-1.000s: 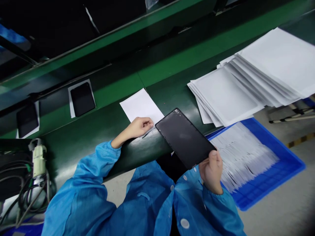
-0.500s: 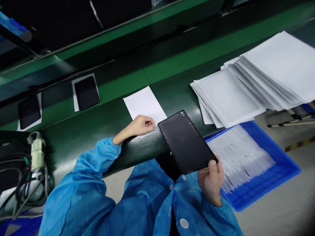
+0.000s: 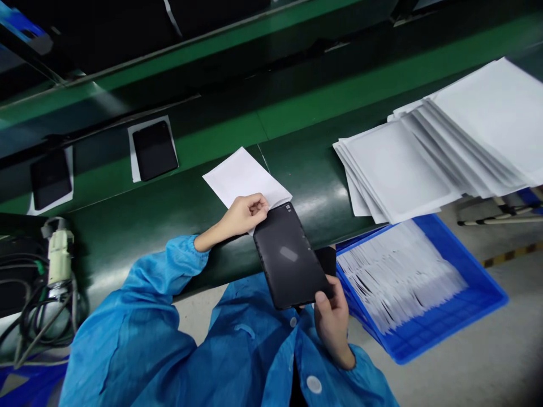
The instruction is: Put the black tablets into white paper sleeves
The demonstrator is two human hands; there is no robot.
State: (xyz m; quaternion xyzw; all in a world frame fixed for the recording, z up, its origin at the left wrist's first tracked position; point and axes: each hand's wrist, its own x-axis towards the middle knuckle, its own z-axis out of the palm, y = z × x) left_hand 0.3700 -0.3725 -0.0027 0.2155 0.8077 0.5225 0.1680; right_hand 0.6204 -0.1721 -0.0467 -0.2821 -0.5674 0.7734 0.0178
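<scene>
My right hand (image 3: 333, 322) grips the lower right corner of a black tablet (image 3: 292, 260), thumb on top. The tablet's upper end meets the near edge of a white paper sleeve (image 3: 244, 178) lying on the green bench. My left hand (image 3: 246, 215) pinches that near edge of the sleeve, beside the tablet's upper left corner. Whether the tablet's end is inside the sleeve cannot be made out.
Stacked white sleeves (image 3: 399, 169) lie on the bench at right. Below them a blue crate (image 3: 479, 316) holds many white sleeves upright. Two black tablets (image 3: 155, 150) (image 3: 51, 178) rest on white sheets at left. A cabled connector (image 3: 60, 254) is at the left edge.
My right hand has brought the tablet left against the sleeve's near edge. The sleeve has turned, and my left hand now holds its edge.
</scene>
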